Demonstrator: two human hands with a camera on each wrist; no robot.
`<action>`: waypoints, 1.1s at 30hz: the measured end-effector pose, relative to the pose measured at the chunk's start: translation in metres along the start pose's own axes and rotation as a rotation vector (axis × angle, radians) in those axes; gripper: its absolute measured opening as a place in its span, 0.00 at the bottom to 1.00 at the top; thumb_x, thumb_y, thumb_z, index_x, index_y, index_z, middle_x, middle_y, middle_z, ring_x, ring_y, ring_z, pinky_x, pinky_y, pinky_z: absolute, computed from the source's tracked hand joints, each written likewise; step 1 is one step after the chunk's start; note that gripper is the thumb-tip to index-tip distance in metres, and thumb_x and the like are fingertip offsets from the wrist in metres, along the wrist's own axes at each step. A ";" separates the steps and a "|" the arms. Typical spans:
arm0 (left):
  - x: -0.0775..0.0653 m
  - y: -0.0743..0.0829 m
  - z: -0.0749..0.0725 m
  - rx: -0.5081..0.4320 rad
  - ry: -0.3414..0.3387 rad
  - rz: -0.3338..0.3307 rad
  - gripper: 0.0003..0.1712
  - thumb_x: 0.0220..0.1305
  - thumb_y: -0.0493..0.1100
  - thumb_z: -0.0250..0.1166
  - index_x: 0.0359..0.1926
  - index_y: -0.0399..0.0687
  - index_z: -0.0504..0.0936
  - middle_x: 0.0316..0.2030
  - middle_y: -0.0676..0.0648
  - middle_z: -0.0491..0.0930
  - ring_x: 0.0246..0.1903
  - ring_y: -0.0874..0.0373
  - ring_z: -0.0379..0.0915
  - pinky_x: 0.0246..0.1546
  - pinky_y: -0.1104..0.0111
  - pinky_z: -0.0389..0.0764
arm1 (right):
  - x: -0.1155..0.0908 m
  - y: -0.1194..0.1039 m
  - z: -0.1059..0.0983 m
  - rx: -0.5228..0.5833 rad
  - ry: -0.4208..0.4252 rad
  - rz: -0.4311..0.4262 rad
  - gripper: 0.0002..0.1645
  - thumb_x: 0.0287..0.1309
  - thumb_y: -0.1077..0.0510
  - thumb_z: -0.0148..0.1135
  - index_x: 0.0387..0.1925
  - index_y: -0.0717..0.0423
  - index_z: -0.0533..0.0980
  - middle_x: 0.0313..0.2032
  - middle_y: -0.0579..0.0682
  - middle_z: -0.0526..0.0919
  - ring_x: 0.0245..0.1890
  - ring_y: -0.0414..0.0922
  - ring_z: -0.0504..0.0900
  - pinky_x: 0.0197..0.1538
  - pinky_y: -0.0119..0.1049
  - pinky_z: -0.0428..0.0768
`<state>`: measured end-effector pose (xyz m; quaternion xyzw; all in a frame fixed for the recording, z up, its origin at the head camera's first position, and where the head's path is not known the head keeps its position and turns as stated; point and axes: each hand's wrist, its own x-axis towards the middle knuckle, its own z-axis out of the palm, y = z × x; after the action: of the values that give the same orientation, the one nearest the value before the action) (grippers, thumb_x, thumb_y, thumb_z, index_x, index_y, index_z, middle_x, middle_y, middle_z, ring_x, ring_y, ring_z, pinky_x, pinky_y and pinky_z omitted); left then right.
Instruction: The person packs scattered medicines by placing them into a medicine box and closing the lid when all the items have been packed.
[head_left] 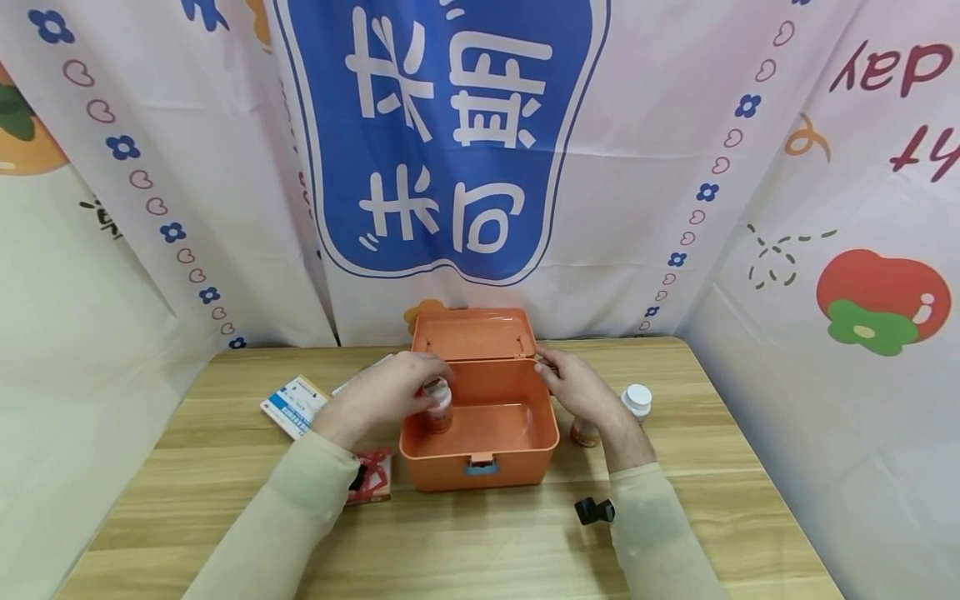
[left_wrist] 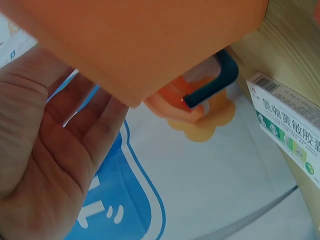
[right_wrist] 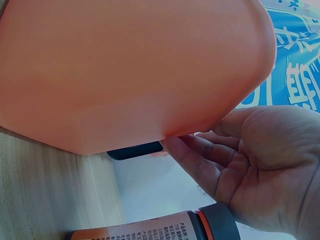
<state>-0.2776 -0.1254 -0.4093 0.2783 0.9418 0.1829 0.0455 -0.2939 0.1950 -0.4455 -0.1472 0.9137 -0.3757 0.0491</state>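
An orange storage box point(head_left: 480, 473) stands on the table with its lid point(head_left: 474, 333) raised at the back and a blue latch at the front. Over the box's left side reaches my left hand point(head_left: 390, 392), holding a small pill bottle point(head_left: 441, 417) by its top inside the box. In the left wrist view, the box wall hides the bottle and the fingertips of my left hand point(left_wrist: 60, 150). My right hand point(head_left: 581, 387) grips the box's right rim near the back corner. The right wrist view shows the fingers of my right hand point(right_wrist: 250, 160) against the outer wall.
Right of the box stand a white-capped bottle point(head_left: 637, 400) and an orange-brown bottle point(head_left: 585, 433), partly behind my right arm. Left lie a blue-and-white medicine box point(head_left: 295, 406) and a red packet point(head_left: 378, 475). A white-and-green medicine carton point(left_wrist: 287, 125) shows in the left wrist view.
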 end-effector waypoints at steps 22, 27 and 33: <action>-0.029 -0.030 -0.025 -0.155 0.141 0.081 0.19 0.71 0.53 0.71 0.60 0.63 0.85 0.58 0.53 0.87 0.58 0.56 0.83 0.63 0.50 0.84 | 0.000 0.002 0.001 -0.015 0.010 -0.010 0.31 0.83 0.53 0.49 0.79 0.58 0.63 0.68 0.59 0.81 0.58 0.50 0.84 0.68 0.54 0.81; -0.038 -0.036 -0.030 -0.189 0.160 0.081 0.18 0.72 0.57 0.69 0.60 0.69 0.83 0.58 0.55 0.87 0.59 0.59 0.83 0.64 0.50 0.84 | 0.001 0.002 0.000 -0.006 0.008 -0.011 0.31 0.83 0.53 0.49 0.79 0.58 0.63 0.69 0.59 0.80 0.62 0.51 0.84 0.70 0.55 0.80; -0.048 -0.043 -0.035 -0.223 0.157 0.046 0.20 0.72 0.61 0.67 0.61 0.66 0.84 0.58 0.59 0.85 0.59 0.60 0.82 0.63 0.51 0.85 | 0.001 0.002 0.000 -0.004 0.006 -0.008 0.31 0.83 0.53 0.49 0.79 0.58 0.64 0.65 0.58 0.83 0.54 0.49 0.85 0.64 0.52 0.83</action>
<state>-0.2655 -0.1960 -0.3934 0.2777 0.9097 0.3087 -0.0020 -0.2956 0.1960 -0.4473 -0.1498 0.9140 -0.3744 0.0448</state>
